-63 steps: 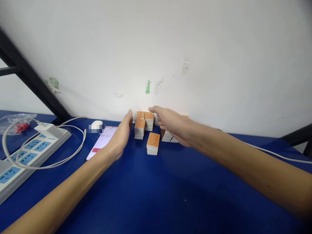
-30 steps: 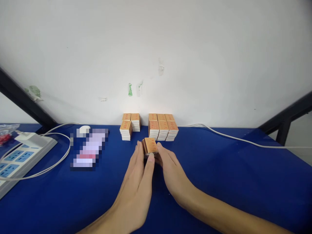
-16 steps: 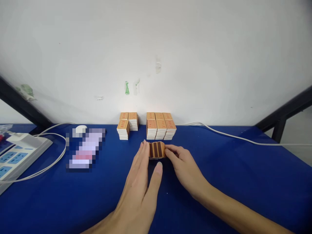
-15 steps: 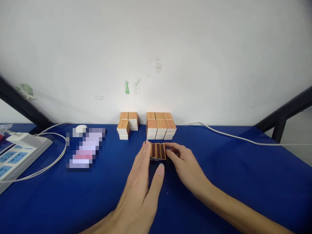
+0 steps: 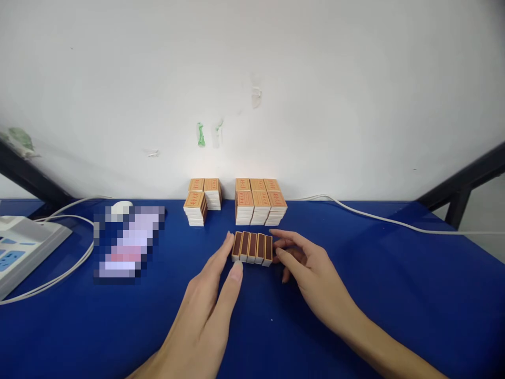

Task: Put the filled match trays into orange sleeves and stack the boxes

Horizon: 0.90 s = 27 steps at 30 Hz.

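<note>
A row of several matchboxes [image 5: 252, 248] stands on edge on the blue table, dark striking strips facing up. My left hand [image 5: 211, 295] is at the row's left end, thumb apart from the straight fingers, its fingertips beside the outermost box. At the right end is my right hand [image 5: 305, 263], fingers loosely curved and apart, close to the last box; whether it touches is hard to see. Behind the row, a block of stacked matchboxes [image 5: 260, 202] stands near the wall. Left of that block is a smaller group of matchbox stacks [image 5: 199, 202].
A blurred-out phone [image 5: 134, 239] lies on the table [image 5: 347, 231] at left, with a white rounded object [image 5: 122, 210] behind it. Farther left are a power strip [image 5: 33, 252] and white cables [image 5: 74, 260]. Another cable [image 5: 366, 218] runs along the wall at right.
My left hand has moved left and back from the row, uncovering more matchboxes. My right hand has shifted slightly right, its fingers spread more. The view has shifted a little.
</note>
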Available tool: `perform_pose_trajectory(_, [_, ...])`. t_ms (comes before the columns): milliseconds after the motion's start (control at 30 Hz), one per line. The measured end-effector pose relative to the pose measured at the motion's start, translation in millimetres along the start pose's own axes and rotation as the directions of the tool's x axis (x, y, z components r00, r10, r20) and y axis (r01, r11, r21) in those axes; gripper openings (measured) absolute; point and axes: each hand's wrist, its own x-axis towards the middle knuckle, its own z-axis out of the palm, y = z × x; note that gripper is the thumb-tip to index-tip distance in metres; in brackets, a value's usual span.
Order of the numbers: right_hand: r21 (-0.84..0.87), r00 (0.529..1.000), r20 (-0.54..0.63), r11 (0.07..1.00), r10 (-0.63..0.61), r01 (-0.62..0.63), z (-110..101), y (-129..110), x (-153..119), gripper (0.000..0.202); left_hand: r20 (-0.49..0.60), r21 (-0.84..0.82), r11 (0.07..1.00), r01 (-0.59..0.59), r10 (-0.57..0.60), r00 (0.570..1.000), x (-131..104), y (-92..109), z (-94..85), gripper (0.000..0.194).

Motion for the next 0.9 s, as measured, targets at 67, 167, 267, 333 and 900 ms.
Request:
perform_pose_trajectory(67, [0.020,1.000,0.000,1.000,-0.014,0.014,0,2,-2,0.056,0.002,-0.003,0.999,0.041,-0.041,0.999,-8,5,2.4,0.074])
perform_pose_trajectory(167, [0.042,0.999,0.003,0.999,-0.032,0.031,1,3,-5,0.059,-0.033,-0.003,0.999,0.044,-0.044,0.998,-18,11,6.6,0.076])
perform_pose_trajectory(267, [0.062,0.999,0.032,0.997,-0.043,0.041,1,2,-6,0.053,-0.067,-0.010,1.000,-0.008,0.007,0.998,-18,8,9.1,0.072])
perform_pose_trajectory(333, [0.058,0.998,0.054,0.998,-0.042,0.038,1,2,-6,0.049,-0.068,-0.007,0.998,-0.058,0.057,0.996,-13,1,8.9,0.070])
perform_pose_trajectory(900, [0.078,0.988,0.136,0.995,-0.067,0.057,0,5,-8,0.049,0.042,0.088,0.989,-0.121,0.118,0.992,8,-16,-2.0,0.085])
